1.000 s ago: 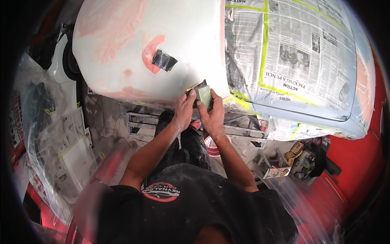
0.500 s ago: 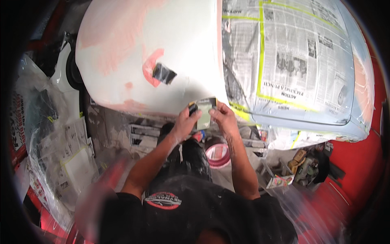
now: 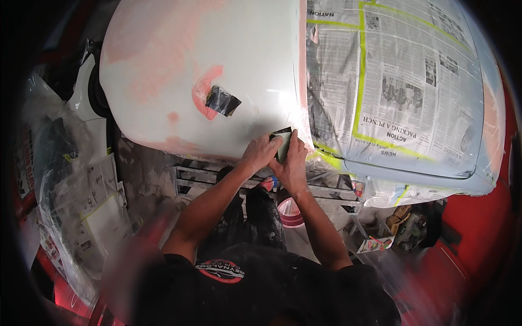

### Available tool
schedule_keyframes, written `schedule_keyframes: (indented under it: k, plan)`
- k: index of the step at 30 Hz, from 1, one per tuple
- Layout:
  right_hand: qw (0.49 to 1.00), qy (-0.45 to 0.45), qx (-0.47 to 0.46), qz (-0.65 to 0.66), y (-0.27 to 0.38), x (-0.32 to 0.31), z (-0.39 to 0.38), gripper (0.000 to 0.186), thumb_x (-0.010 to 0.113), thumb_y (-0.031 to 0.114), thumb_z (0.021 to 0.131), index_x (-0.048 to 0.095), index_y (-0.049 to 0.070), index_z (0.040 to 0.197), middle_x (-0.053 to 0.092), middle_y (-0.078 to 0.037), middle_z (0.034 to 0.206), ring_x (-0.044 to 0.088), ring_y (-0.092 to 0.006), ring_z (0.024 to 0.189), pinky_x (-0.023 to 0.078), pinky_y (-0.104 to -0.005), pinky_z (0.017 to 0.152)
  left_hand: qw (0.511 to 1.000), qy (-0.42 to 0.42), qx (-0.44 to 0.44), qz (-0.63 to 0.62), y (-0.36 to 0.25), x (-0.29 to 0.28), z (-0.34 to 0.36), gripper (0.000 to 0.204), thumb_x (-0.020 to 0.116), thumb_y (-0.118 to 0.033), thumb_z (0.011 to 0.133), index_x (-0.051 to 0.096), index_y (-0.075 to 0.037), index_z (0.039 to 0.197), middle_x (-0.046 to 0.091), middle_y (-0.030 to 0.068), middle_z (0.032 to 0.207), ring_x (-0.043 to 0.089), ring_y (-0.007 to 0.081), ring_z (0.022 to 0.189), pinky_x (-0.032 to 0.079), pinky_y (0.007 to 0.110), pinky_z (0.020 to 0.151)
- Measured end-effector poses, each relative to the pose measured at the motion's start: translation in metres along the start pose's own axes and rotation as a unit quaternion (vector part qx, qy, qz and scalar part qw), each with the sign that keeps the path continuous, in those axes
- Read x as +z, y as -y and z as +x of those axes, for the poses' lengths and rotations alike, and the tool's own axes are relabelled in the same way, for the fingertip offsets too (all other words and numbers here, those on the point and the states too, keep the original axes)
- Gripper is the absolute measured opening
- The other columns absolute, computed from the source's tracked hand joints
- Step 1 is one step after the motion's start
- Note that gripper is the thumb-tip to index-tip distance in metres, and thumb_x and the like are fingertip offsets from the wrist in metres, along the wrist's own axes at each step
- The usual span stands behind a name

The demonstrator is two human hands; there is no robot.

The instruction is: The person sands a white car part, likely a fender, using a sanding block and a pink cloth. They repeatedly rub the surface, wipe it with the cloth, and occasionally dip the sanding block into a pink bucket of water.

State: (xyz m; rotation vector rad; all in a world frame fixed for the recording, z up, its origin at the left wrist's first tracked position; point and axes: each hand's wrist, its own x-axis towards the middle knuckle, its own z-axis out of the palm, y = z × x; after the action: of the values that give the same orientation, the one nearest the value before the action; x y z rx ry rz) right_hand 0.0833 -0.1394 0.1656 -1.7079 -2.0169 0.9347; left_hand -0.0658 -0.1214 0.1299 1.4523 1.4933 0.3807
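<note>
My left hand (image 3: 260, 153) and my right hand (image 3: 291, 167) are both closed on a small pale green sanding block (image 3: 283, 145) with black sandpaper along its far edge. Fingers cover much of the block. I hold it at the near edge of a white car hood (image 3: 250, 54), close to the corner by the windshield; whether it touches the paint I cannot tell. A dark folded piece of sandpaper (image 3: 223, 101) lies on the hood, farther off to the left. Beside it is a curved pink patch (image 3: 204, 89) in the white coating.
Newspaper (image 3: 399, 87) with yellow-green tape (image 3: 357, 81) masks the windshield area at the right. A pink-rimmed bucket (image 3: 291, 218) stands below my right forearm. At the left hangs a plastic-draped panel (image 3: 65, 179). A clear bin (image 3: 375, 239) sits at the lower right.
My hands have turned the block and drawn closer together around it, with the fingers now covering more of it. The view has shifted slightly.
</note>
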Motion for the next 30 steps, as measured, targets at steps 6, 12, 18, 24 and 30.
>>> schedule_keyframes:
  k: [6, 12, 18, 24, 30]
  plan:
    - [0.996, -0.074, 0.006, -0.043, -0.033, 0.026, -0.003, 0.091, 0.073, 0.015, 0.085, 0.023, -0.019, 0.153, 0.047, -0.037, 0.137, 0.049, -0.0501, 0.119, 0.04, -0.0525, 0.098, 0.992, -0.023, 0.051, 0.117, 0.0, 0.037, 0.013, 0.024, 0.054, -0.027, 0.099, 0.062, -0.004, 0.104, 0.062, 0.0256, 0.094, 0.066, 0.0479, 0.085, 0.053, 0.056, 0.071]
    - [0.989, -0.144, -0.021, -0.008, -0.066, 0.034, -0.005, 0.072, 0.069, 0.012, 0.093, 0.037, -0.007, 0.154, 0.045, -0.035, 0.141, 0.049, -0.0493, 0.122, 0.044, -0.0528, 0.105, 0.998, -0.03, 0.024, 0.042, -0.006, 0.065, 0.028, 0.034, 0.054, -0.033, 0.101, 0.063, 0.0, 0.102, 0.064, 0.0284, 0.095, 0.066, 0.0504, 0.084, 0.054, 0.058, 0.076]
    - [0.99, -0.139, -0.008, -0.024, -0.082, 0.034, -0.01, 0.066, 0.073, 0.01, 0.09, 0.049, 0.003, 0.151, 0.046, -0.031, 0.143, 0.051, -0.0483, 0.127, 0.049, -0.0497, 0.103, 0.994, -0.069, 0.084, 0.031, 0.006, 0.079, 0.03, 0.021, 0.06, -0.023, 0.099, 0.064, -0.003, 0.107, 0.066, 0.0226, 0.093, 0.069, 0.0413, 0.081, 0.054, 0.051, 0.066]
    - [0.98, -0.196, -0.002, -0.031, -0.085, 0.018, 0.027, 0.059, 0.078, 0.012, 0.088, 0.059, 0.003, 0.143, 0.056, -0.028, 0.134, 0.057, -0.0464, 0.121, 0.049, -0.0476, 0.103, 0.986, -0.106, -0.025, -0.129, 0.009, 0.027, 0.028, 0.044, 0.064, -0.028, 0.102, 0.062, 0.001, 0.134, 0.075, 0.0196, 0.102, 0.074, 0.0304, 0.095, 0.056, 0.041, 0.085]
    - [0.951, -0.237, -0.108, -0.168, -0.13, 0.011, 0.08, 0.053, 0.081, 0.016, 0.086, 0.065, 0.007, 0.137, 0.057, -0.025, 0.134, 0.059, -0.0388, 0.108, 0.052, -0.0452, 0.09, 0.883, -0.409, 0.12, 0.195, 0.14, -0.096, 0.035, 0.055, 0.073, -0.032, 0.096, 0.059, -0.002, 0.139, 0.06, 0.0203, 0.14, 0.053, 0.0379, 0.131, 0.041, 0.046, 0.109]
